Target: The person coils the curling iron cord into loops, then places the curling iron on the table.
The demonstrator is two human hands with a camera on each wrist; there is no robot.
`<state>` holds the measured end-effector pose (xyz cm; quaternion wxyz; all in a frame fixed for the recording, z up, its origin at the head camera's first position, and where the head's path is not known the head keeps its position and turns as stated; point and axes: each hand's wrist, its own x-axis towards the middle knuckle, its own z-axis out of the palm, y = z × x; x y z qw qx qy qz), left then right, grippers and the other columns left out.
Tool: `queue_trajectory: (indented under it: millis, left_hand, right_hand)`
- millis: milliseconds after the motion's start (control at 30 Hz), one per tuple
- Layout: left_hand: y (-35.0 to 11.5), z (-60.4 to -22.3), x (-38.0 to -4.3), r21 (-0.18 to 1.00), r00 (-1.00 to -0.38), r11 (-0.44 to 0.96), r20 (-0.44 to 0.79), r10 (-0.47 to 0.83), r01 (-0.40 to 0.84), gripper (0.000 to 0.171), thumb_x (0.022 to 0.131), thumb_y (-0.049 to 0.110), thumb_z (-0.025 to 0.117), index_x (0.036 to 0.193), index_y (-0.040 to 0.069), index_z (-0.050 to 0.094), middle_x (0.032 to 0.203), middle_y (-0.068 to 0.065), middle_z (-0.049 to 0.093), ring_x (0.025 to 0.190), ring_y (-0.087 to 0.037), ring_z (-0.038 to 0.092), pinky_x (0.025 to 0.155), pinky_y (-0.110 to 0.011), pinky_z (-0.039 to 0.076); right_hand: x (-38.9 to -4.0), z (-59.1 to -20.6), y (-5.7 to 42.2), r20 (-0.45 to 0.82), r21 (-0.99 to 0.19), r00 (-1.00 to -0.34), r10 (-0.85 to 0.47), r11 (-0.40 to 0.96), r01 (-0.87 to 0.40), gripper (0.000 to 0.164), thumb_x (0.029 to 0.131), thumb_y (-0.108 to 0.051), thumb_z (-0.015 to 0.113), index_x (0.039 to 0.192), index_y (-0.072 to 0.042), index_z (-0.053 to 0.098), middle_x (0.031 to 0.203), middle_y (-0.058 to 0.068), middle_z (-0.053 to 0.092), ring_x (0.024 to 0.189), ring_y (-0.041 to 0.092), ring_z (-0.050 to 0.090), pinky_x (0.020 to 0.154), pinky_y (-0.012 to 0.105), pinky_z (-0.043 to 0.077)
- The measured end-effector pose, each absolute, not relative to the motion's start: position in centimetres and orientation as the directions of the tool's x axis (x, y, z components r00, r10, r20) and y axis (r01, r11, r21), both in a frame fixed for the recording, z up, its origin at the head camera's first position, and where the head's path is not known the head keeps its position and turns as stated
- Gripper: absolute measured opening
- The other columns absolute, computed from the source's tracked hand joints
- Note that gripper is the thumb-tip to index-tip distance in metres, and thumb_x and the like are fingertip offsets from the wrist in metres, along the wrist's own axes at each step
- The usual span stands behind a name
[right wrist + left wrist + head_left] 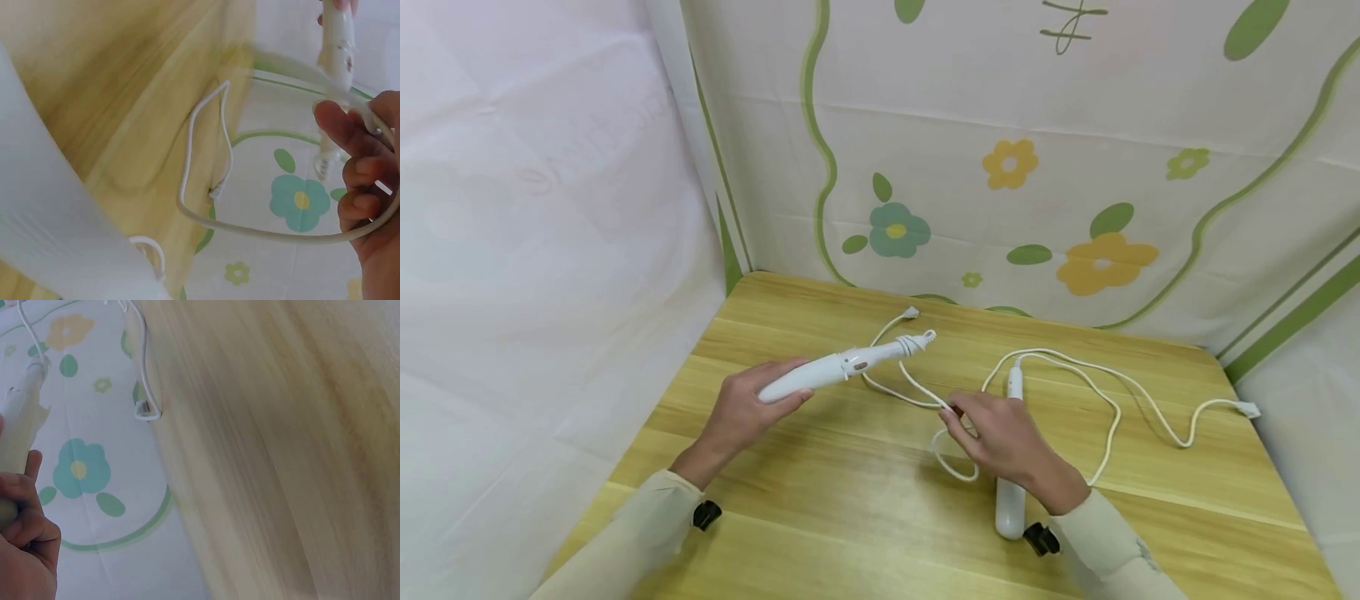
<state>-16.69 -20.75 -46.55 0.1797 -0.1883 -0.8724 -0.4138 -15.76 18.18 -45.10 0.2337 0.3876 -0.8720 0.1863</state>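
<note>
My left hand [741,417] grips a white hair iron [808,377] by its thick end, holding it above the table and pointing to the right. Its narrow end, with a small hanging loop, has turns of white cord [923,390] around it. The right hand [1003,437] pinches that cord between thumb and fingers. In the right wrist view the cord [275,234] makes a wide loop from the curled fingers. Beneath the right hand lies a second white hair iron [1011,510], its middle hidden by the hand.
The held iron's plug [911,312] lies near the back of the wooden table [850,517]. The second iron's cord [1116,417] curves across the right side to its plug [1248,409]. A flower-printed cloth [940,150] hangs behind, with white cloth [550,292] at the left.
</note>
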Motion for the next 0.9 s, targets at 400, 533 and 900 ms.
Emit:
queue_trajectory:
  millis: [400, 533, 900]
  left_hand:
    - [-21.4, -46.1, -16.1, 0.586, -0.808, 0.561, 0.359, 0.468, 0.585, 0.042, 0.089, 0.024, 0.09, 0.13, 0.02, 0.081, 0.109, -0.002, 0.083, 0.08, -0.003, 0.065, 0.067, -0.025, 0.055]
    - [-20.9, -45.5, -15.6, 0.539, -0.76, 0.548, 0.337, 0.555, 0.639, 0.043, 0.09, 0.029, 0.089, 0.132, 0.023, 0.08, 0.109, 0.003, 0.083, 0.084, -0.001, 0.067, 0.071, -0.025, 0.056]
    - [-20.8, -45.3, -15.1, 0.675, -0.67, 0.366, 0.259, 0.695, 0.641, 0.039, 0.092, 0.026, 0.089, 0.129, 0.018, 0.081, 0.114, -0.004, 0.084, 0.085, -0.002, 0.07, 0.07, -0.026, 0.059]
  right_hand:
    - [-16.8, -43.6, 19.0, 0.66, -0.034, -0.489, -0.57, 0.628, -0.777, 0.039, 0.119, -0.038, 0.044, 0.107, -0.013, 0.072, 0.071, -0.008, 0.069, 0.052, 0.003, 0.053, 0.044, 0.022, 0.04]
    - [-16.6, -43.5, 19.2, 0.624, -0.085, -0.506, -0.596, 0.592, -0.801, 0.021, 0.113, -0.032, 0.061, 0.109, -0.016, 0.073, 0.092, -0.009, 0.075, 0.064, 0.003, 0.063, 0.05, 0.022, 0.047]
    - [-17.1, -43.8, 19.2, 0.617, -0.005, -0.417, -0.668, 0.527, -0.85, 0.036, 0.115, -0.041, 0.054, 0.1, -0.018, 0.077, 0.082, -0.009, 0.055, 0.054, 0.0, 0.037, 0.048, 0.014, 0.025]
